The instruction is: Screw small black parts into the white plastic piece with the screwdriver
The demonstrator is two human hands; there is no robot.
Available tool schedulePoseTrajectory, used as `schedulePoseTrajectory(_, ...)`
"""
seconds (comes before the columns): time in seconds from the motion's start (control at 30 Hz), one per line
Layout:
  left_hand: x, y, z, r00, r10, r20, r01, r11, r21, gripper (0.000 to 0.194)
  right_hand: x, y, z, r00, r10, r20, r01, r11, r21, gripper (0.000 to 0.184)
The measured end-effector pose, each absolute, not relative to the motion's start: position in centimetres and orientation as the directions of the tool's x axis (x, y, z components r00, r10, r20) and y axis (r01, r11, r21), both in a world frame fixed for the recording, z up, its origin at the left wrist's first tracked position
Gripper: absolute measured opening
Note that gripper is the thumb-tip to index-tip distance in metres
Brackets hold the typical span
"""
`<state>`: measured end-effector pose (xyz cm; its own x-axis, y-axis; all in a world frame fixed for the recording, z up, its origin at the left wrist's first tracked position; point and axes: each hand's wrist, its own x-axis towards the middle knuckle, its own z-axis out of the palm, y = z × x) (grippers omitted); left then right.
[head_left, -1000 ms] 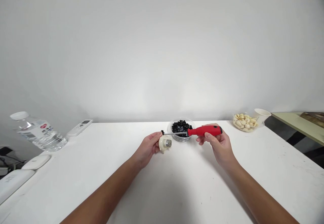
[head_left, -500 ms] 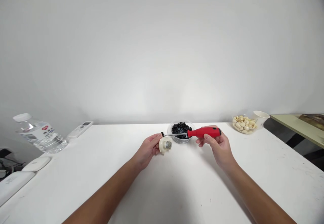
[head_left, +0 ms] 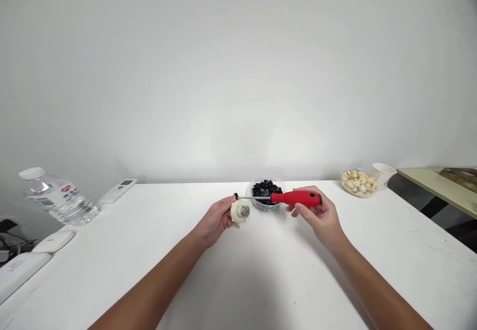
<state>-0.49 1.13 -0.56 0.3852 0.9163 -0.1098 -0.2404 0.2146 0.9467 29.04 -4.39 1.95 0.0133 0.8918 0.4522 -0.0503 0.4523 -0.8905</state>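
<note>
My left hand (head_left: 218,220) is closed round a cream plastic part with a grey metal cylinder (head_left: 240,211) that faces right and has small holes in its end. A small black piece (head_left: 236,196) sits at the top of this part, by my left thumb. My right hand (head_left: 318,216) grips the red handle of a screwdriver (head_left: 296,198). Its thin metal shaft runs left, level, and the tip meets the black piece. Behind the shaft stands a clear round bowl (head_left: 269,208) of small black pieces, partly covered by the screwdriver.
At the back right are a clear container of pale, flat pieces (head_left: 359,183) and a white cup (head_left: 384,171). On the left stand a tilted water bottle (head_left: 61,198), a white remote control (head_left: 118,191) and white cases (head_left: 22,270). A greenish board (head_left: 439,186) adjoins the table's right side.
Both hands have shifted slightly left, with the screwdriver and the cream part. The screwdriver handle has turned, and the cylinder's holed end shows more to me.
</note>
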Motion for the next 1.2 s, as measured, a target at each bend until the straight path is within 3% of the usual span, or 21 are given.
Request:
schedulePoseTrajectory(0.17,-1.0,1.6,-0.7,0.279,0.96,-0.012,-0.159,0.058,0.986,0.037,29.6,-4.2,2.3,-0.057,0.926,0.373,0.095,0.377,-0.921,0.027)
schedulePoseTrajectory(0.53,-1.4,2.3,-1.2,0.192,0.981,0.035,-0.082,-0.019,0.996,0.041,30.3,-3.5,1.6,-0.172,0.97,0.174,0.275,0.217,-0.937,0.018)
schedulePoseTrajectory(0.7,-1.4,2.3,-1.1,0.18,0.983,0.034,-0.078,-0.02,0.997,0.042,30.3,-3.2,1.1,-0.181,0.962,0.206,0.315,0.255,-0.914,0.017)
schedulePoseTrajectory(0.97,-1.7,2.6,-1.7,0.194,0.98,0.033,-0.069,-0.02,0.997,0.04,30.4,-3.0,1.5,-0.131,0.985,0.11,0.243,0.14,-0.96,0.028)
schedulePoseTrajectory(1.2,-1.6,2.5,-1.6,0.205,0.978,0.034,-0.064,-0.021,0.998,0.04,29.9,-2.8,0.8,-0.092,0.996,-0.008,0.2,0.011,-0.98,0.055)
